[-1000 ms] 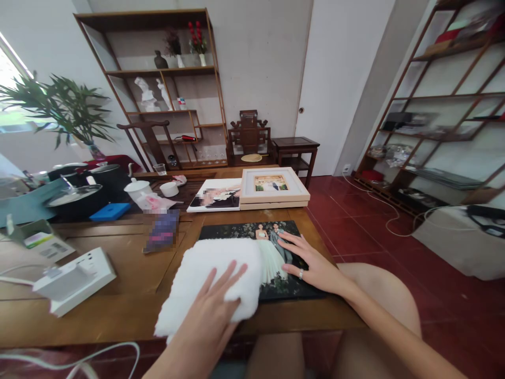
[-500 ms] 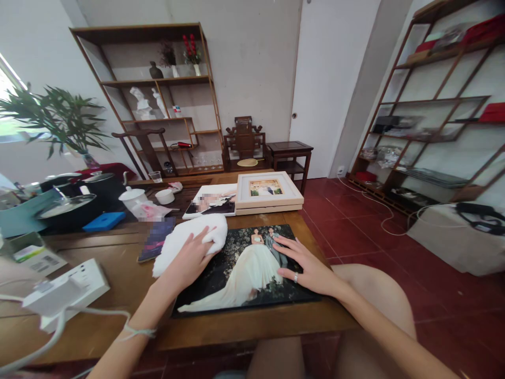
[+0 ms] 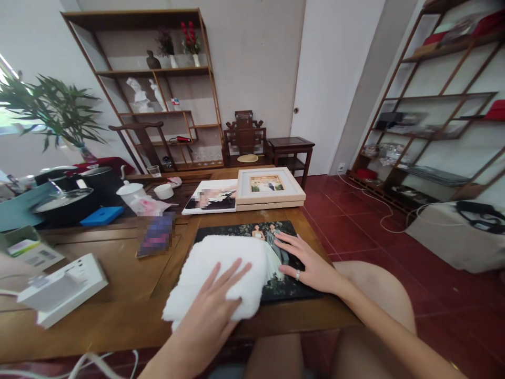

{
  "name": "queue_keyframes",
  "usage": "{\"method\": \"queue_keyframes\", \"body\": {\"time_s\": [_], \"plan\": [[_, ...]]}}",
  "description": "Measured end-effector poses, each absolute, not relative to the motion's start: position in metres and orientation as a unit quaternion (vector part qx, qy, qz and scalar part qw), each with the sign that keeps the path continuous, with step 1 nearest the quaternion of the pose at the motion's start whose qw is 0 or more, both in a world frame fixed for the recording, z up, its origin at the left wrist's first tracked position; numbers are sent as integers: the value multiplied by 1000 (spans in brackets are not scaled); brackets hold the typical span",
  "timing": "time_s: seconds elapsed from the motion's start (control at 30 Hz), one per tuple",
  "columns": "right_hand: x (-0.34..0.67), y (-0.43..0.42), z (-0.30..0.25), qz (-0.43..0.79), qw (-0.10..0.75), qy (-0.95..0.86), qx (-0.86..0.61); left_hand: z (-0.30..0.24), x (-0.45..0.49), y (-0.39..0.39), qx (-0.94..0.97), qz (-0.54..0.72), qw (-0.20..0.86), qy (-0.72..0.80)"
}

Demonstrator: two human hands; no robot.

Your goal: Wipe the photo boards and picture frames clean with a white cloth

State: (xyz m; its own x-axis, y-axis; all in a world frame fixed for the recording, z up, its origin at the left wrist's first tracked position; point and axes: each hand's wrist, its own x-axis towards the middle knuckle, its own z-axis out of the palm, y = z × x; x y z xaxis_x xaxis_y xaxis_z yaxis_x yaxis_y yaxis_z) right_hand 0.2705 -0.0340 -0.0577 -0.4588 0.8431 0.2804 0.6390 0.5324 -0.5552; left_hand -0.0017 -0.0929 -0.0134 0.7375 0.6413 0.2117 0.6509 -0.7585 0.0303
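A dark wedding photo print [image 3: 256, 289] of a couple, her in a long white gown, lies flat near the table's front edge. Over its left part rests a folded white towel [image 3: 232, 252], hiding most of the gown. My left hand [image 3: 216, 300] lies on top of that towel, its fingers spread and pressing down. At the print's right side, my right hand [image 3: 310, 263] touches the surface with fingers stretched apart; a ring shows on one finger.
Behind the print are a light framed picture [image 3: 272, 200] and a white-edged photo panel [image 3: 189, 208]. To the left lie a pixelated dark item [image 3: 157, 234], a white power strip [image 3: 74, 289], a blue box [image 3: 101, 216] and cookware [image 3: 67, 208]. The wooden table [image 3: 118, 331] ends at my knees.
My left hand and the towel have moved right and nearer to me, from the print's upper left edge onto the gown. My right hand stays about where it was.
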Motion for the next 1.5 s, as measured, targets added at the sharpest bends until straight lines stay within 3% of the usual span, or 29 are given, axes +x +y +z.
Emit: {"method": "queue_keyframes", "body": {"time_s": [0.47,0.63,0.97,1.5], "plan": [[271,-34,-58,185,272,-837,-438,5,-16,7,-884,1,37,-466],[270,-34,-58,186,272,-834,-443,-2,-5,-27,-886,-6,80,-457],[270,-36,-58,149,263,-848,-436,-24,14,-103,-958,-94,10,-270],[270,-35,-57,137,243,-853,-441,1,-5,-15,-873,-8,48,-486]]}}
